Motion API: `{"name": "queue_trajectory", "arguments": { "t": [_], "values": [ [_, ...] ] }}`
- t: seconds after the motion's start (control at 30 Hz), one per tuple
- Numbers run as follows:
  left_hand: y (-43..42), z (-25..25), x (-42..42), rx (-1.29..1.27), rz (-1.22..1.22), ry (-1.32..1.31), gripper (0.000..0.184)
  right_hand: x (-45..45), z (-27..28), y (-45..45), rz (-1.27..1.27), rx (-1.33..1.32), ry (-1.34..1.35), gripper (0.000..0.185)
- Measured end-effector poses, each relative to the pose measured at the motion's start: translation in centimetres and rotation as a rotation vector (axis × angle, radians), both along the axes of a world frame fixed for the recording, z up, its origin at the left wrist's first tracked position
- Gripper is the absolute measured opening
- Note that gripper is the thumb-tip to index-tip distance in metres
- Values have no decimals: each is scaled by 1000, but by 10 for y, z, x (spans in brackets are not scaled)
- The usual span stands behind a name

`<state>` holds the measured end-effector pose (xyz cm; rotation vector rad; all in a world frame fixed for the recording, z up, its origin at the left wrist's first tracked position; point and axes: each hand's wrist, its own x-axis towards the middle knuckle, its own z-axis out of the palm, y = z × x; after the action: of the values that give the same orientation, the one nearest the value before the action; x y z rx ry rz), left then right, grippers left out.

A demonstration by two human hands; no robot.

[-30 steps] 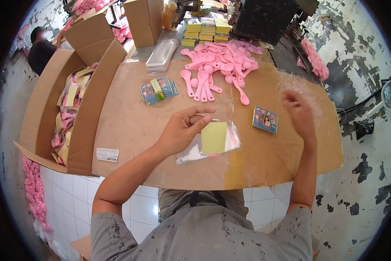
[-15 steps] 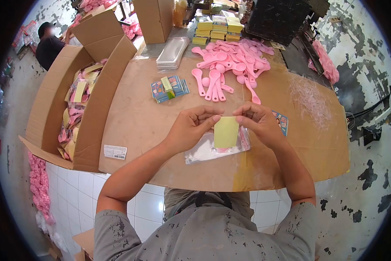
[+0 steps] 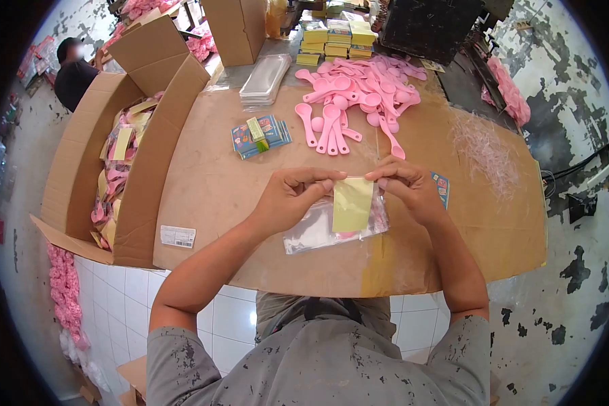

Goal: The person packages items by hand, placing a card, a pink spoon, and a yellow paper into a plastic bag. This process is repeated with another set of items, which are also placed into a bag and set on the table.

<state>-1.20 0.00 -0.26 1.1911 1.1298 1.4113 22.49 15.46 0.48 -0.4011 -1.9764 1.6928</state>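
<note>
A clear plastic bag [image 3: 379,218] with a pale yellow card [image 3: 352,206] in it hangs between my hands. My left hand [image 3: 291,196] is closed, thumb and forefinger pinching the bag's top left corner. At the top right corner, my right hand [image 3: 412,189] pinches the bag in the same way. Something pink shows at the card's lower edge, mostly hidden. Beneath lie flat clear plastic bags [image 3: 304,233] on the cardboard-covered table. Beyond my hands is a heap of pink spoons [image 3: 379,91]. A blue printed card [image 3: 440,188] lies partly behind my right hand.
An open carton [image 3: 159,162] of packed bags stands at the left. Blue card packs [image 3: 277,128], a stack of clear plastic sleeves [image 3: 266,80] and card bundles [image 3: 338,37] lie farther back. Plastic shreds [image 3: 484,152] lie right. A person [image 3: 76,78] is at the far left.
Both hands stay pinched at the top corners, with the right hand shifted slightly. A glossy plastic edge now shows along the top of the yellow card.
</note>
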Motion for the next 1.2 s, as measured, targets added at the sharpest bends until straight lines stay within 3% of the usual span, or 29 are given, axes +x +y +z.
{"name": "queue_trajectory", "arguments": {
  "t": [0.13, 0.3, 0.43, 0.6, 0.73, 0.83, 0.93, 1.0, 1.07, 1.17, 1.2],
  "values": [
    [2, -1, 1, -63, 10, -97, 24, 2, 3, -1, 40, 20, 4, 23],
    [5, -5, 4, -82, 7, 22, 25, -1, -3, -2, 30, 123, 20, 26],
    [4, -4, 4, -71, 16, 41, 25, -4, -1, -10, 17, -72, -14, 39],
    [6, -3, 3, 66, 66, -60, 32, -3, 5, -13, 139, -3, -231, 41],
    [7, 0, 14, 94, 128, -167, 31, -6, 10, -12, 114, -17, -118, 41],
    [1, 4, -8, -116, -134, 107, 27, -5, 19, -12, 83, -7, -16, 39],
    [-3, 28, -33, -101, 80, 80, 24, 11, 28, 6, -87, 185, -67, 34],
    [1, 14, -77, 184, 505, -94, 36, 31, 42, 20, -249, 417, -216, 31],
    [-4, 58, -78, 507, 689, -550, 38, 51, 41, 33, -340, 462, -276, 31],
    [8, 30, -82, 479, 641, -457, 40, 74, 39, 46, -419, 659, -439, 34],
    [12, 18, -77, 329, 590, -261, 40, 81, 37, 48, -434, 745, -506, 35]
  ]
}}
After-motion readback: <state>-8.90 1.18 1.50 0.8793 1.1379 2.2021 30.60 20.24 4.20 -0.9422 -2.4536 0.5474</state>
